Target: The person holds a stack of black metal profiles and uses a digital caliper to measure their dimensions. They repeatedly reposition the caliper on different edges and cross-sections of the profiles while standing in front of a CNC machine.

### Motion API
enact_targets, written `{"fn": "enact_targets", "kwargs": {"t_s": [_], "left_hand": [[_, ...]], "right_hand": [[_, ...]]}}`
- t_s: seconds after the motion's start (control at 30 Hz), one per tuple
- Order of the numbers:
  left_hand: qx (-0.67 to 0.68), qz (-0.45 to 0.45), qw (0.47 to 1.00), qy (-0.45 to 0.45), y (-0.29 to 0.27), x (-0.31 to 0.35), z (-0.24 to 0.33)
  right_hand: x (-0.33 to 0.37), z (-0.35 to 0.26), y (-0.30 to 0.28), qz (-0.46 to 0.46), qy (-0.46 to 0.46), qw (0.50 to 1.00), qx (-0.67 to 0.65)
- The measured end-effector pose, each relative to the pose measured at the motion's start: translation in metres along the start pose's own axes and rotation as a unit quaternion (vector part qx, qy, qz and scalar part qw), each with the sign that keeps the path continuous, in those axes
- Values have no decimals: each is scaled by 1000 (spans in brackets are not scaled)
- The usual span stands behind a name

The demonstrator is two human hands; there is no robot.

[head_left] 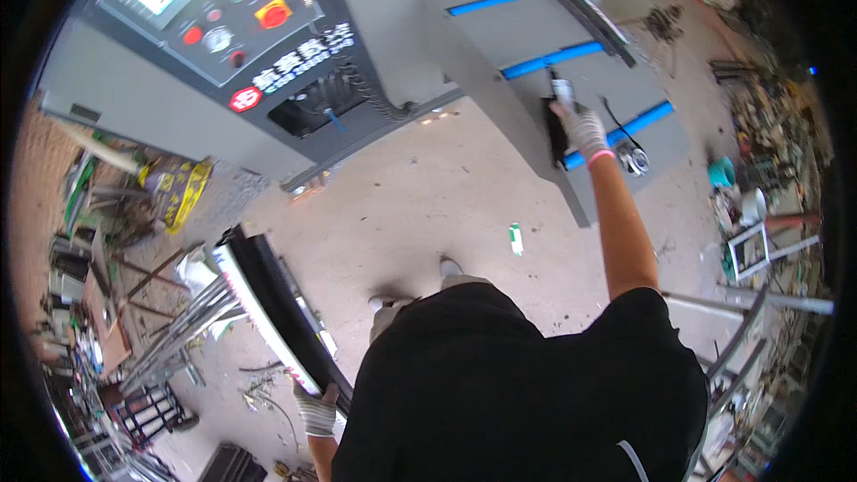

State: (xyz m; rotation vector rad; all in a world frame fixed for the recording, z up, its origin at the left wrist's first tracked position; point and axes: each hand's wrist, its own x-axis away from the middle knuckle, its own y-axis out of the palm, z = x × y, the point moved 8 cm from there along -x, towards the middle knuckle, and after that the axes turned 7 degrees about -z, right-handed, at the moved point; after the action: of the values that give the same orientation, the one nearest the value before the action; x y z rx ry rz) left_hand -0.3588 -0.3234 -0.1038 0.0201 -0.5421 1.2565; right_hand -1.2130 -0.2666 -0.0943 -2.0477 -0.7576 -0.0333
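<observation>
My right hand point(585, 129), in a striped knit glove, reaches out over the grey machine table point(527, 27). Its fingers are closed round a small silver-and-black object point(562, 92), whose kind is too blurred to tell. Beside that hand a dark flat piece point(554, 132) lies along the table's edge. A round silver object with a black strap or cord point(633, 159) rests just right of the wrist. Low on the left, my left hand point(318, 409), gloved alike, grips the near end of a long black-and-white profile bar point(268, 317), which slants away up and to the left.
A grey machine cabinet with a control panel point(214, 27) stands at the far left. Blue strips point(553, 60) cross the table. Metal bars and frames point(178, 330) crowd the left side. Scrap piles and a white frame point(748, 252) line the right. A green-and-white packet point(516, 239) lies on the floor.
</observation>
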Motion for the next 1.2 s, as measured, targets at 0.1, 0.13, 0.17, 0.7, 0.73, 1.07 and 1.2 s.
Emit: {"fn": "enact_targets", "kwargs": {"t_s": [0.1, 0.13, 0.17, 0.7, 0.73, 1.07, 1.2], "left_hand": [[2, -50, 998, 45, 13, -16, 20], [-4, -67, 998, 13, 14, -23, 19], [2, -69, 997, 33, 19, -32, 23], [213, -212, 953, -40, -7, -194, 48], [230, -227, 945, -46, -7, -207, 47], [306, -268, 910, -79, -21, -264, 49], [307, -211, 920, -123, -16, -271, 37]], "right_hand": [[-24, -6, -28, 53, -4, 987, 154], [-28, -6, -31, 57, -4, 984, 167], [-31, -4, -38, 82, 16, 978, 190], [-21, -14, -47, 254, 99, 885, 377], [-10, -49, -39, 313, 30, 868, 385], [-51, -283, 230, 59, -319, 907, 268], [-100, -323, 370, -165, -349, 872, 300]]}}
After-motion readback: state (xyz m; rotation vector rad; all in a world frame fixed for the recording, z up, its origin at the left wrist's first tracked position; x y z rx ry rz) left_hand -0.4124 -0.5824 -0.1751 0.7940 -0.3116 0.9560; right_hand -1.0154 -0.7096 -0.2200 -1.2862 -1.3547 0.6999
